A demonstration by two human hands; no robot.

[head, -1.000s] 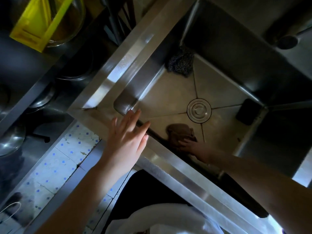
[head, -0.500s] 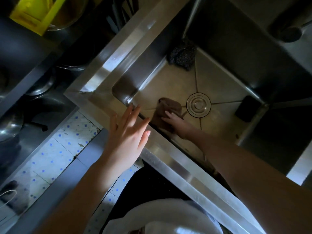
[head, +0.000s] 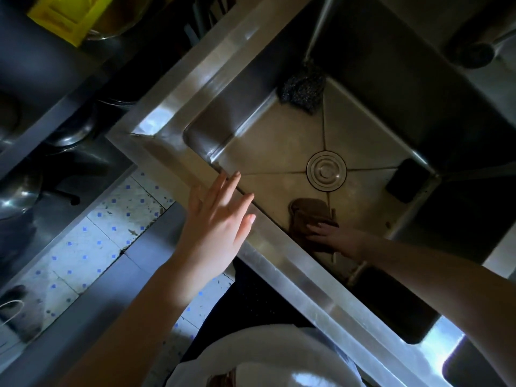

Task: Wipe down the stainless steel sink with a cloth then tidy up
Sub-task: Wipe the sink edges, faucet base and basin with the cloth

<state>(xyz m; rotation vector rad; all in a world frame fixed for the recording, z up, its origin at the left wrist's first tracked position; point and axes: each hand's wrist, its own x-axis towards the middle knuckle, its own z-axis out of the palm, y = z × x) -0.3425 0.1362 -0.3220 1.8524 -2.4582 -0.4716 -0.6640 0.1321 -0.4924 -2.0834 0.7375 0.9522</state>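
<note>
The stainless steel sink (head: 268, 141) fills the middle of the view, with a round drain cover (head: 326, 170) in its floor. A brown cloth (head: 308, 212) lies on the sink floor near the front wall, just below the drain. My right hand (head: 336, 238) presses flat on the cloth with fingers stretched out. My left hand (head: 216, 222) rests open on the sink's front rim (head: 279, 247), fingers straight and reaching over its inner edge.
A dark steel-wool scourer (head: 303, 86) sits in the sink's far corner. A black sponge (head: 406, 180) lies at the right side of the floor. Pots (head: 16, 196) and a yellow container (head: 60, 16) stand on shelves to the left, above a tiled floor (head: 92, 241).
My right hand has slid the cloth from the left of the drain back toward the front wall below the drain. My left hand has stayed on the rim.
</note>
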